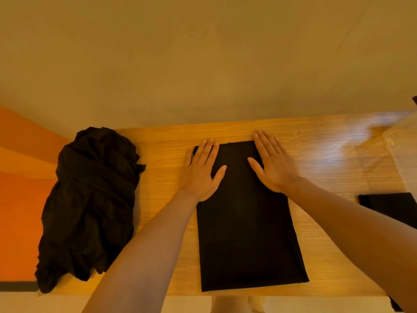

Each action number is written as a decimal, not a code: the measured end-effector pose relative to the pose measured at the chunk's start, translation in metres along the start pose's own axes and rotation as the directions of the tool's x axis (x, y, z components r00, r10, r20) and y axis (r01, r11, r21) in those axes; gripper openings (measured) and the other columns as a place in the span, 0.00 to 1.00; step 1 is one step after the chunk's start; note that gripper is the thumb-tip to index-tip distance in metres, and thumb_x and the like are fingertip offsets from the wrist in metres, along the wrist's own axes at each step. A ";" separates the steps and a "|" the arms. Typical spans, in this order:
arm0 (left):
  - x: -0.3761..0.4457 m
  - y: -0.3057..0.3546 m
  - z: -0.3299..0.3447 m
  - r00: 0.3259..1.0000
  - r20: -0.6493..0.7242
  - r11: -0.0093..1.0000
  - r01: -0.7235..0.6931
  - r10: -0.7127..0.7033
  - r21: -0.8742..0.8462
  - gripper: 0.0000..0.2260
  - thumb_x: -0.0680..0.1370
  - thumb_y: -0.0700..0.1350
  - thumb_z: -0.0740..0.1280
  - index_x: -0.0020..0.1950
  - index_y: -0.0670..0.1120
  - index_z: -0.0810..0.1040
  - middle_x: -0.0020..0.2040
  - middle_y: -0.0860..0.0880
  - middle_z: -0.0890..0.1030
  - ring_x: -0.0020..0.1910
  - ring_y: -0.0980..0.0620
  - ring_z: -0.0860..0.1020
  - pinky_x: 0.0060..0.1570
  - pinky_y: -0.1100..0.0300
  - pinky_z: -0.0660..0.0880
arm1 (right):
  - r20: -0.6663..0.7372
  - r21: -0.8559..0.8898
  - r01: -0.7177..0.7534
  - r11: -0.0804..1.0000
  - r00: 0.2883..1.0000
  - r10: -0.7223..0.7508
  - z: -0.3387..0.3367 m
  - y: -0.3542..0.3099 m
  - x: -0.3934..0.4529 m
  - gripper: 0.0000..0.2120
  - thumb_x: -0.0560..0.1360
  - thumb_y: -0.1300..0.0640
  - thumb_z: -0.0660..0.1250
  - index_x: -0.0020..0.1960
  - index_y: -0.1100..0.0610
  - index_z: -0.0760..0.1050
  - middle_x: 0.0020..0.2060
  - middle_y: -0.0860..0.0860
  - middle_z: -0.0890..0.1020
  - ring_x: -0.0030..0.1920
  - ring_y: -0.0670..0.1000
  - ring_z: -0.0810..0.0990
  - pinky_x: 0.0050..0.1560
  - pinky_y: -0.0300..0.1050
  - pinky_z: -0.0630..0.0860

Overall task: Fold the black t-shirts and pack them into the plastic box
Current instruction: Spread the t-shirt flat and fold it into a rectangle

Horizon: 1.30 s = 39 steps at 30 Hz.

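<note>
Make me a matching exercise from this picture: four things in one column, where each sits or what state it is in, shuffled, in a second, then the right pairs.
Things:
1. folded t-shirt
2. heap of t-shirts
3. plastic box
4. left hand

Places or states:
A. crumpled, at the table's left end
B. at the right edge of view
C. flat rectangle at the middle
D. pressing flat on the cloth's far left corner

Pairs: 1-C, 2-A, 3-B, 4-D

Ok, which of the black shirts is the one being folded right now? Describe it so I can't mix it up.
Start from the wooden table. In its middle, right before the person, lies a flat black rectangle, the half-folded t-shirt, with the left hand and right hand pressing flat on its far end. Unlike the crumpled pile at the table's left end, it is smooth and straight-edged.
</note>
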<state>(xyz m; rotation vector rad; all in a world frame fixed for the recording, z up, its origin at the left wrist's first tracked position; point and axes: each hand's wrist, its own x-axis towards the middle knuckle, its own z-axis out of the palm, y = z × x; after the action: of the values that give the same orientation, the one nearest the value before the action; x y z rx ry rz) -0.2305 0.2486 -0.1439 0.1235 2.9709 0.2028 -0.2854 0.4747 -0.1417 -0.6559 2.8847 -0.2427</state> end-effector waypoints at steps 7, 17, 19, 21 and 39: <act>-0.018 0.006 -0.009 0.998 -0.059 1.000 0.001 0.001 0.031 0.30 0.79 0.60 0.36 0.79 0.48 0.45 0.80 0.50 0.45 0.78 0.52 0.41 0.76 0.51 0.39 | -0.032 -0.029 0.022 0.999 0.999 -0.023 -0.005 -0.005 -0.018 0.34 0.78 0.39 0.34 0.78 0.57 0.43 0.78 0.53 0.46 0.77 0.49 0.41 0.77 0.47 0.39; -0.165 0.039 0.009 0.954 -0.074 0.953 -0.295 0.290 -0.068 0.25 0.83 0.55 0.50 0.78 0.47 0.59 0.79 0.49 0.56 0.78 0.52 0.51 0.75 0.50 0.49 | 0.005 -0.057 0.169 0.984 0.986 -0.169 0.007 -0.027 -0.157 0.28 0.82 0.44 0.42 0.77 0.56 0.56 0.76 0.52 0.58 0.77 0.50 0.53 0.76 0.49 0.49; -0.200 0.049 0.019 0.942 -0.040 0.938 -0.335 0.333 -0.092 0.25 0.83 0.57 0.52 0.78 0.48 0.59 0.79 0.50 0.55 0.78 0.53 0.50 0.75 0.50 0.49 | 0.021 -0.053 0.175 0.983 0.985 -0.174 0.014 -0.028 -0.191 0.27 0.82 0.44 0.42 0.76 0.55 0.57 0.76 0.52 0.60 0.76 0.50 0.54 0.75 0.47 0.48; -0.226 0.055 0.030 0.943 -0.007 0.942 -0.333 0.333 -0.052 0.27 0.82 0.60 0.51 0.78 0.48 0.57 0.79 0.50 0.54 0.78 0.52 0.50 0.75 0.51 0.49 | 0.035 -0.042 0.181 0.983 0.983 -0.179 0.020 -0.027 -0.219 0.27 0.82 0.43 0.40 0.76 0.54 0.56 0.76 0.51 0.59 0.77 0.50 0.53 0.74 0.48 0.48; -0.275 0.060 0.036 0.904 -0.231 0.933 -0.344 0.360 0.108 0.25 0.63 0.33 0.79 0.60 0.41 0.80 0.60 0.42 0.81 0.61 0.45 0.79 0.60 0.52 0.74 | -0.253 -0.178 0.392 0.903 0.869 -0.426 0.043 -0.013 -0.291 0.15 0.75 0.60 0.63 0.61 0.59 0.78 0.62 0.57 0.79 0.65 0.56 0.75 0.74 0.51 0.57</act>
<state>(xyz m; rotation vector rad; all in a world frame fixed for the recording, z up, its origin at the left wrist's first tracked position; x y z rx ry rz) 0.0505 0.2868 -0.1281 0.6981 3.1785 0.1754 -0.0129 0.5863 -0.1430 -1.3679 3.0109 -0.2336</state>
